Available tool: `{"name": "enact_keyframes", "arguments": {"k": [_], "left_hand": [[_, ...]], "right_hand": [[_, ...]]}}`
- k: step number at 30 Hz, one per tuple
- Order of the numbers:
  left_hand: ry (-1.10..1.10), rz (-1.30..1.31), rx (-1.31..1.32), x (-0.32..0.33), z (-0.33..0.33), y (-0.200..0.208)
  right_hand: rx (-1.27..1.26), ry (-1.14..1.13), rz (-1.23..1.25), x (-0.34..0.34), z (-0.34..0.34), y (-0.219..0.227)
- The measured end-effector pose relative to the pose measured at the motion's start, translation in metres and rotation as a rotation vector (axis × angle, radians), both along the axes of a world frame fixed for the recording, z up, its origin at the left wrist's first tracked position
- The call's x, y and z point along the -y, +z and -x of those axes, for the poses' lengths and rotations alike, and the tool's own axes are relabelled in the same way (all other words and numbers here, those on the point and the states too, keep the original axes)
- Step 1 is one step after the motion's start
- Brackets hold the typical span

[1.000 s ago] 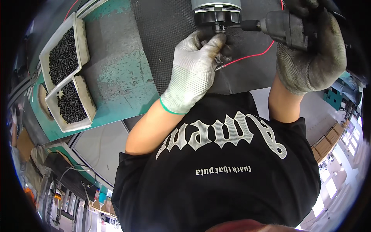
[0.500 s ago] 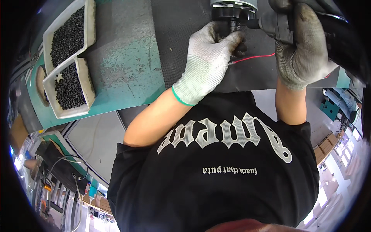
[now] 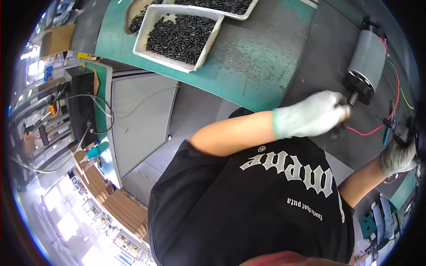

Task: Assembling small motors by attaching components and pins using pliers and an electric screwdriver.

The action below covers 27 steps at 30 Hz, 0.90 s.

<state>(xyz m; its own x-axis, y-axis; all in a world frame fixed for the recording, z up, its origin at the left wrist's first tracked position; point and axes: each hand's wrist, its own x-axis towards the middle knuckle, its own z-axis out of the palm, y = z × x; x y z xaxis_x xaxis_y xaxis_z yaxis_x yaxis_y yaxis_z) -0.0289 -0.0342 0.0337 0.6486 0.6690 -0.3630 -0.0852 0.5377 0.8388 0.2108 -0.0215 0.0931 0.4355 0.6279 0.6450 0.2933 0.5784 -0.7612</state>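
Observation:
A grey cylindrical motor (image 3: pixel 368 57) with black end caps lies at the right on the dark mat, its spiral-grooved shaft (image 3: pixel 353 98) pointing toward me. My left hand (image 3: pixel 313 114), in a whitish glove with blackened fingertips, is closed at the free end of that shaft. Blur hides whatever lies between its fingers. Farther right, my gloved right hand (image 3: pixel 398 156) is wrapped round a black power tool (image 3: pixel 403 133), partly lost in the dark rim of the picture. A red wire (image 3: pixel 370 133) curves across the mat between the two hands.
Two white bins, a nearer bin (image 3: pixel 195 68) and a farther bin (image 3: pixel 245 17), hold many small black pieces on the worn green tabletop (image 3: pixel 248 82). A thin teal-handled tool (image 3: pixel 386 135) lies near my right hand. Stacked cardboard (image 3: pixel 124 210) stands at lower left.
The whole view has swung to the left, so bins and motor appear farther right. The power tool and my right hand have drawn away from the motor; my left hand stays by the shaft end.

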Motion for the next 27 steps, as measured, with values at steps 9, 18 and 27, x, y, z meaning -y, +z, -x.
{"name": "enact_keyframes", "arguments": {"k": [9, 18, 27], "left_hand": [[0.526, -0.829, -1.919, -0.11, 0.289, -0.001], [0.592, -0.863, -1.853, -0.113, 0.268, 0.009], [0.318, -0.797, -0.428, -0.01, 0.076, 0.015]], "right_hand": [[0.058, -0.123, 0.23, 0.045, -0.084, -0.055], [-0.065, -0.181, 0.247, 0.046, -0.077, -0.048], [-0.548, 0.432, 0.102, 0.057, -0.008, 0.024]]}}
